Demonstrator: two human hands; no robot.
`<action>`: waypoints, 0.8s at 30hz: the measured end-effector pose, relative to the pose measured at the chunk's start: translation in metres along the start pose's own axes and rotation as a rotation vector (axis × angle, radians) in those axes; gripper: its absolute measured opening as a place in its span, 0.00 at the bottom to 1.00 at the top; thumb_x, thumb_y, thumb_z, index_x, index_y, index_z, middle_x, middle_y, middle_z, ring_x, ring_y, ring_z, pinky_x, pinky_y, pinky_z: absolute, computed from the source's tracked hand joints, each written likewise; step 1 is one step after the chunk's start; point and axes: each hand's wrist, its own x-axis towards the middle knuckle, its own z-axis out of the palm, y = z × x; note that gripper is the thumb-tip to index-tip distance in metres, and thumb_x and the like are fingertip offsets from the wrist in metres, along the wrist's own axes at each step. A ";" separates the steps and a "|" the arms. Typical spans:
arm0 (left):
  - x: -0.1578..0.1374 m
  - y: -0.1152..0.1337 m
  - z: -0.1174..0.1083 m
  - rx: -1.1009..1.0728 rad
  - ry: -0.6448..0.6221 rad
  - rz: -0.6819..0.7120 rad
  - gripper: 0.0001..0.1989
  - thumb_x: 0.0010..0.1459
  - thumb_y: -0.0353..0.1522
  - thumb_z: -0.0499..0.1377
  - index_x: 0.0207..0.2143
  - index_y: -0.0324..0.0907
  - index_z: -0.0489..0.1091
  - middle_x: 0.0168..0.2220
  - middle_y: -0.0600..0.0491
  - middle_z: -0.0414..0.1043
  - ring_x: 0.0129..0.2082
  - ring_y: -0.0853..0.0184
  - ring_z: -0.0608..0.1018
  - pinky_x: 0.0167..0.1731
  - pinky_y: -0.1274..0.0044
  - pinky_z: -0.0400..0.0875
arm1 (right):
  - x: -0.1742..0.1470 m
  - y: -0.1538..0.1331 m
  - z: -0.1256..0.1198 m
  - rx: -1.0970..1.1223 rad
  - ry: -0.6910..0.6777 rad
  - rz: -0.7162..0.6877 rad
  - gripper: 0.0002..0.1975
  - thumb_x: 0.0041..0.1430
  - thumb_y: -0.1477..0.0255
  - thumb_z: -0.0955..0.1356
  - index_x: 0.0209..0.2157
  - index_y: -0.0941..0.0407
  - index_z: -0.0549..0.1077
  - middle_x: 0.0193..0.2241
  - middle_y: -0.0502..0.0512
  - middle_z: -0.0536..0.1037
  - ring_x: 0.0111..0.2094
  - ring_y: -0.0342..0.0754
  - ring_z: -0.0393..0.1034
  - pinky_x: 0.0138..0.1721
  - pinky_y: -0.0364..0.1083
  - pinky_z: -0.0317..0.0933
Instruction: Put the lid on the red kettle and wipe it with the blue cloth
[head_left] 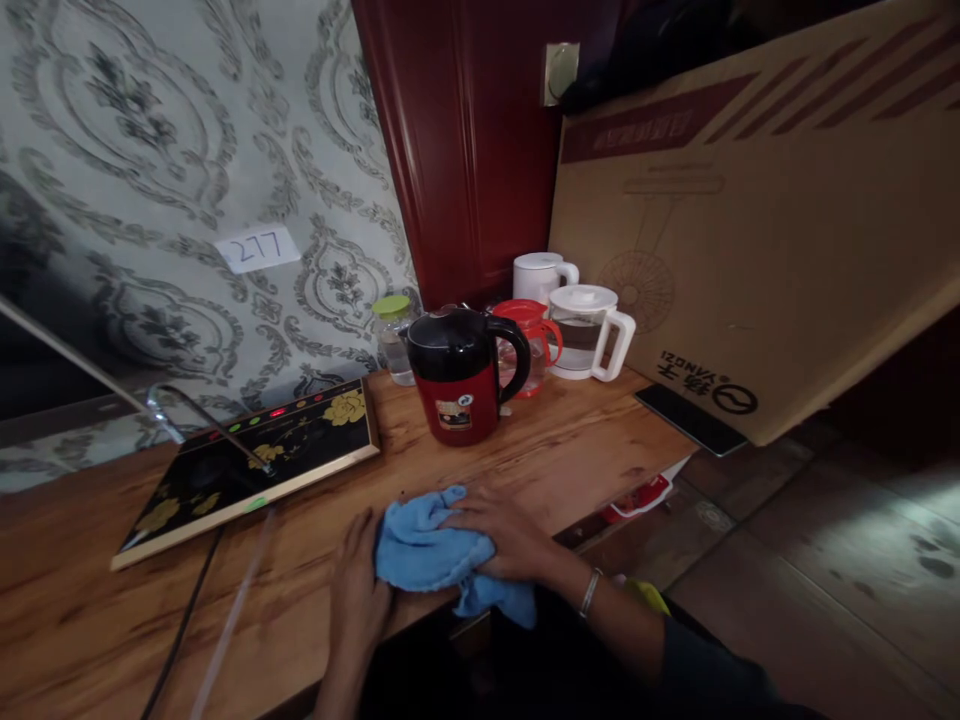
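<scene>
Nearest the lens, both forearms reach in from the bottom edge to a blue cloth (431,550) bunched at the front edge of the wooden table (570,455). Largest in view is the tan cardboard box (757,230), leaning at a slant on the right with its printing upside down and one corner over the table end. Behind it stands a dark red door (465,140) against patterned grey wallpaper (150,130) (a small white label reading 277 is stuck on it). On the table's left lies a flat black induction plate (247,465) with gold flowers and small lit dots. Farther back stands a red and black kettle (461,375); just behind it are a red-lidded glass jug (534,340), a clear pitcher with white lid (585,330), a white mug (540,275), and a green-capped jar (394,335).

The right hand (502,535), bracelet at the wrist, lies flat with fingers spread on top of the cloth, pressing it down. The left hand (358,590) rests palm down on the wood, fingertips touching the cloth's left edge, gripping nothing.
</scene>
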 end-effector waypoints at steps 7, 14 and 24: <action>0.000 0.008 -0.002 0.134 -0.031 0.058 0.26 0.66 0.40 0.47 0.52 0.33 0.76 0.58 0.37 0.72 0.59 0.46 0.72 0.58 0.53 0.69 | -0.035 0.030 -0.055 -0.095 0.159 0.131 0.26 0.52 0.73 0.69 0.55 0.52 0.75 0.54 0.57 0.78 0.57 0.58 0.70 0.59 0.58 0.62; -0.001 0.012 -0.002 0.173 -0.031 0.065 0.25 0.66 0.40 0.48 0.51 0.35 0.77 0.59 0.38 0.72 0.60 0.47 0.71 0.58 0.55 0.70 | -0.035 0.021 -0.082 -0.107 0.372 0.043 0.27 0.54 0.75 0.68 0.57 0.52 0.72 0.53 0.58 0.78 0.54 0.59 0.72 0.57 0.59 0.65; 0.000 0.010 -0.001 0.144 -0.028 0.029 0.22 0.63 0.40 0.51 0.51 0.40 0.77 0.59 0.42 0.72 0.60 0.50 0.71 0.58 0.56 0.68 | -0.006 0.039 -0.078 -0.333 0.195 0.030 0.42 0.59 0.69 0.70 0.71 0.49 0.52 0.70 0.60 0.55 0.69 0.63 0.50 0.66 0.66 0.51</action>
